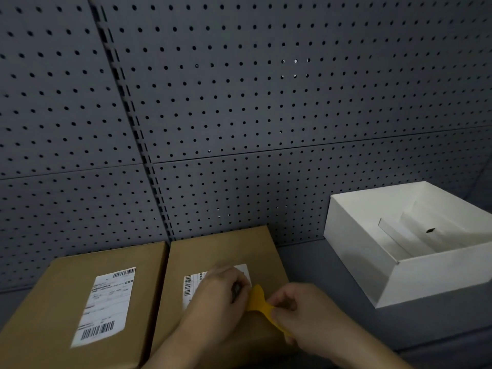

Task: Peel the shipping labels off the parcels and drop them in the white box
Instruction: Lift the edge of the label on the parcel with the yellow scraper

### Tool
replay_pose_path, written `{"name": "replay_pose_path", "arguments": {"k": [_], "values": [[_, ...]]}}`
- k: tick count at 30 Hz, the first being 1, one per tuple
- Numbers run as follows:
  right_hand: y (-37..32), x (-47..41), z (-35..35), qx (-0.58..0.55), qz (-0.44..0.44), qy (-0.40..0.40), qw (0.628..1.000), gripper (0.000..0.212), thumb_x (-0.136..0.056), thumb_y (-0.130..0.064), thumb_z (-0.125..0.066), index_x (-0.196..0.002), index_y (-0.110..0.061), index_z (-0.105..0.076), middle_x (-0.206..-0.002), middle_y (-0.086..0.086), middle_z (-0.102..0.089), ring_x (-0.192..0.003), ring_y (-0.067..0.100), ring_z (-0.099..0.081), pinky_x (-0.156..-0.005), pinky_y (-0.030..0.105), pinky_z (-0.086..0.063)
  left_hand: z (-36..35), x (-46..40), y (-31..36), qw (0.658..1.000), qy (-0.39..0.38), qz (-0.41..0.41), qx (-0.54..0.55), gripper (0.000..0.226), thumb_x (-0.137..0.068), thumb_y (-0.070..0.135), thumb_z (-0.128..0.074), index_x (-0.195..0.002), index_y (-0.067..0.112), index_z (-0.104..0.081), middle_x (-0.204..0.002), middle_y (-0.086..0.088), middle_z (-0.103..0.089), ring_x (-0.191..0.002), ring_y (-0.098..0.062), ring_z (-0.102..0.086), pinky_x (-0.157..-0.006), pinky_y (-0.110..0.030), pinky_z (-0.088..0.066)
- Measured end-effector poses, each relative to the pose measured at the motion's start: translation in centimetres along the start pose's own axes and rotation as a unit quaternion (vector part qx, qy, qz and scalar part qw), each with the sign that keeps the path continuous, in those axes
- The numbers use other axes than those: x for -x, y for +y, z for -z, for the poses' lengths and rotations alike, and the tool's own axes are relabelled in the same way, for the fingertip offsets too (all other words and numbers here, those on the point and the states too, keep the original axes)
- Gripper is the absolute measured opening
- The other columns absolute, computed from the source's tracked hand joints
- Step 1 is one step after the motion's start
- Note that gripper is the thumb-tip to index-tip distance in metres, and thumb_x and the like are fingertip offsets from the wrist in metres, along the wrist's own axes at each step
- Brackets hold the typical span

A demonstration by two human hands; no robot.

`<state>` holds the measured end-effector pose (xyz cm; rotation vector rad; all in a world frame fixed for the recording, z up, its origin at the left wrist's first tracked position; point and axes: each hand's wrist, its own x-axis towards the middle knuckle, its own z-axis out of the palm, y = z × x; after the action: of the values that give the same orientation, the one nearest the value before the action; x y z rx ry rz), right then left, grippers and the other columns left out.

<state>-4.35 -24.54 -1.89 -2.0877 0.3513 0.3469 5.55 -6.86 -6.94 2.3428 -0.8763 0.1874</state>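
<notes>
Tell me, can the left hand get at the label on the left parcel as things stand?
Probably yes. That label lies flat and uncovered on the left parcel, right beside the left hand. But that hand is busy on the right parcel's label and would have to let go.

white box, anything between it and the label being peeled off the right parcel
Nothing visible. The white box sits open-topped to the right of the right parcel, with only bare grey surface between them. Both hands, left and right, are on the label.
</notes>
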Motion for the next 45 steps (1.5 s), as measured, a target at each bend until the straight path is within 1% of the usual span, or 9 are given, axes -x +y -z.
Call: {"name": "replay_pose_path", "arguments": {"k": [4, 8, 18, 28, 32, 36, 39, 43, 45], "values": [[-0.1, 0.1, -0.3, -0.019, -0.013, -0.005, 1.000, 0.010, -0.093, -0.033, -0.065, -0.102, -0.032, -0.066, -0.062, -0.003, -0.071, -0.043, -0.001, -0.058, -0.047, 0.015, -0.044, 0.3, -0.2, 0.1, 1.000, -0.006, 0.003, 0.006, 0.005, -0.091, 0.030, -0.065, -0.087, 0.033, -0.067, -0.088, 0.019, -0.059, -0.090, -0.001, -0.054, -0.078, -0.017, -0.047], [-0.5, -0.2, -1.3, -0.035, -0.011, -0.015, 0.999, 0.008, -0.093, -0.033, -0.064, -0.100, -0.031, -0.065, -0.066, -0.001, -0.072, -0.051, 0.002, -0.063, -0.056, 0.020, -0.051, 0.6, -0.3, -0.1, 1.000, -0.019, -0.008, 0.016, 0.006, -0.092, 0.030, -0.065, -0.088, 0.034, -0.065, -0.088, 0.021, -0.057, -0.092, 0.001, -0.052, -0.079, -0.017, -0.046], [-0.2, 0.2, -1.5, -0.057, -0.016, -0.003, 0.998, 0.004, -0.093, -0.029, -0.066, -0.097, -0.027, -0.065, -0.053, -0.006, -0.068, -0.051, 0.002, -0.063, -0.051, 0.016, -0.045, 2.1, -0.4, -0.6, 0.995, -0.075, 0.022, 0.054, 0.003, -0.088, 0.031, -0.071, -0.090, 0.030, -0.070, -0.099, 0.018, -0.064, -0.098, 0.005, -0.057, -0.085, -0.017, -0.050], [-0.3, 0.1, -2.4, -0.029, -0.019, -0.003, 0.999, 0.008, -0.093, -0.033, -0.064, -0.100, -0.031, -0.064, -0.078, -0.003, -0.073, -0.062, 0.002, -0.066, -0.064, 0.018, -0.053, 2.5, -0.7, -0.8, 0.993, -0.106, 0.024, 0.056, 0.007, -0.091, 0.032, -0.068, -0.084, 0.034, -0.068, -0.099, 0.020, -0.065, -0.100, 0.005, -0.058, -0.085, -0.015, -0.050], [-0.6, 0.2, -2.9, -0.061, -0.026, -0.008, 0.998, 0.010, -0.093, -0.033, -0.061, -0.102, -0.029, -0.060, -0.068, 0.001, -0.073, -0.048, 0.001, -0.062, -0.052, 0.019, -0.047, 2.5, -0.7, -0.8, 0.992, -0.106, 0.025, 0.064, 0.007, -0.092, 0.027, -0.067, -0.086, 0.029, -0.071, -0.100, 0.017, -0.067, -0.097, 0.002, -0.058, -0.082, -0.016, -0.050], [-0.5, 0.3, -3.1, -0.059, -0.026, -0.001, 0.998, 0.009, -0.092, -0.033, -0.064, -0.100, -0.030, -0.061, -0.079, 0.000, -0.075, -0.055, 0.002, -0.067, -0.060, 0.021, -0.054, 2.6, -0.7, -0.7, 0.991, -0.108, 0.028, 0.069, 0.007, -0.092, 0.029, -0.067, -0.087, 0.028, -0.072, -0.101, 0.017, -0.067, -0.098, 0.002, -0.058, -0.084, -0.018, -0.051], [-0.8, 0.4, -3.8, -0.073, -0.031, -0.008, 0.997, 0.010, -0.094, -0.032, -0.062, -0.103, -0.029, -0.059, -0.080, 0.002, -0.074, -0.049, 0.001, -0.064, -0.052, 0.018, -0.049, 2.7, -0.8, -0.8, 0.989, -0.124, 0.034, 0.069, 0.007, -0.093, 0.028, -0.066, -0.088, 0.030, -0.071, -0.102, 0.019, -0.066, -0.100, 0.004, -0.058, -0.086, -0.018, -0.050], [-0.8, 0.2, -3.8, -0.056, -0.023, 0.007, 0.998, 0.010, -0.093, -0.034, -0.063, -0.102, -0.032, -0.060, -0.085, 0.000, -0.074, -0.062, 0.003, -0.067, -0.068, 0.023, -0.057, 2.9, -1.0, -1.1, 0.987, -0.142, 0.038, 0.068, 0.009, -0.093, 0.031, -0.066, -0.085, 0.033, -0.069, -0.102, 0.020, -0.065, -0.099, 0.005, -0.057, -0.083, -0.015, -0.049], [-1.2, 0.4, -3.9, -0.081, -0.033, -0.006, 0.996, 0.009, -0.095, -0.031, -0.061, -0.104, -0.029, -0.058, -0.078, 0.000, -0.073, -0.052, 0.002, -0.064, -0.056, 0.019, -0.053, 3.0, -1.2, -1.1, 0.986, -0.148, 0.034, 0.064, 0.010, -0.094, 0.030, -0.065, -0.085, 0.034, -0.068, -0.101, 0.019, -0.065, -0.097, 0.005, -0.056, -0.079, -0.012, -0.046]]}}
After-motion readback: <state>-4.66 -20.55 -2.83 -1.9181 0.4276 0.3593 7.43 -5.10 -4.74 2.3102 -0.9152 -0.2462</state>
